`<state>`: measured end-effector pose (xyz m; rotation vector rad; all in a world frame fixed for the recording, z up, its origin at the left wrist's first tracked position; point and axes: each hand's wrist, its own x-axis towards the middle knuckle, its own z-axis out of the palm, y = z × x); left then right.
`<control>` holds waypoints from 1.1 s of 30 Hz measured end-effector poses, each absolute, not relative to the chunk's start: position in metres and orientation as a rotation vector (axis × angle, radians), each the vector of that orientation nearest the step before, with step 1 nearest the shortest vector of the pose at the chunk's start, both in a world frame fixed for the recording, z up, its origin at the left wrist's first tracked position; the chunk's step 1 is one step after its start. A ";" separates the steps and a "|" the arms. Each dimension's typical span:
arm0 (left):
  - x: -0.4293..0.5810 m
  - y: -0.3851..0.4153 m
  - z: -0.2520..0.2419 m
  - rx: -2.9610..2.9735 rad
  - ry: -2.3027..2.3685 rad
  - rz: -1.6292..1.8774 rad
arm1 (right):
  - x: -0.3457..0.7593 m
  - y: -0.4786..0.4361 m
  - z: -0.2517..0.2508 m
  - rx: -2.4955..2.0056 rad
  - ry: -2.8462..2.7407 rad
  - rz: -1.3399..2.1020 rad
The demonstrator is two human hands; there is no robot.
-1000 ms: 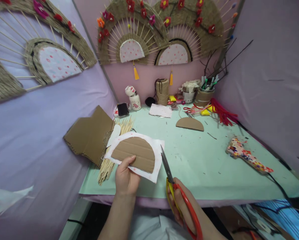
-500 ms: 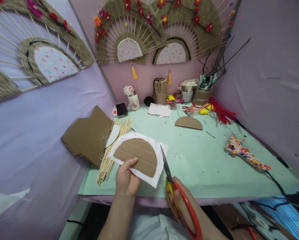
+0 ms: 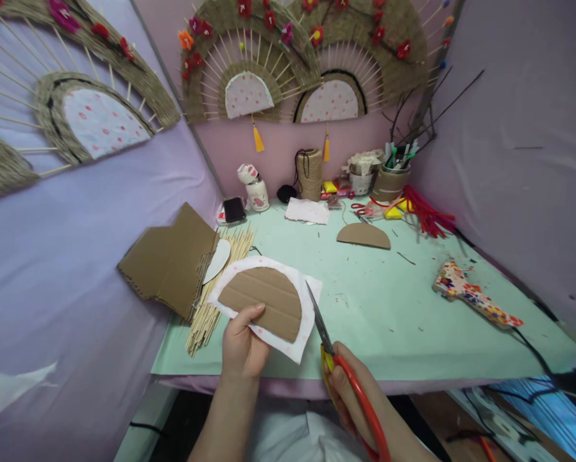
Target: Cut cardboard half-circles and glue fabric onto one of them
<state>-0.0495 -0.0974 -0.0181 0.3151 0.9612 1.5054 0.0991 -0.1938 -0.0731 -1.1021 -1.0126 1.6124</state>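
My left hand [image 3: 244, 340] pinches the lower edge of a brown cardboard half-circle [image 3: 273, 295] backed by a larger piece of white fabric or paper with pinkish spots [image 3: 292, 350]. The thumb lies on top of the cardboard and the fingers are underneath. White margin shows around the curve. In my right hand [image 3: 353, 385] are scissors [image 3: 365, 404] with red and yellow handles. Their blades point up and away, at the right edge of the white sheet, and look nearly closed. Whether the blades touch the sheet I cannot tell.
Thin wooden sticks [image 3: 206, 327] and folded cardboard [image 3: 170, 256] lie left. Another cardboard half-circle [image 3: 364, 236] rests farther back. A flower-patterned glue gun [image 3: 475, 295] with a cord lies right. Along the back stand a twine spool [image 3: 310, 174] and a pen holder [image 3: 391, 183].
The scissors blades have drawn closer together, and their tip has shifted slightly left. The left hand and the cardboard piece have hardly moved.
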 end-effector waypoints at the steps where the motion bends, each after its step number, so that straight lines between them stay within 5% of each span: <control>1: -0.050 -0.097 -0.018 0.316 0.963 1.509 | 0.099 -0.194 -0.073 -1.112 -1.007 1.614; 33: -0.053 -0.106 -0.014 0.378 0.958 1.357 | 0.099 -0.195 -0.086 -1.103 -1.057 1.438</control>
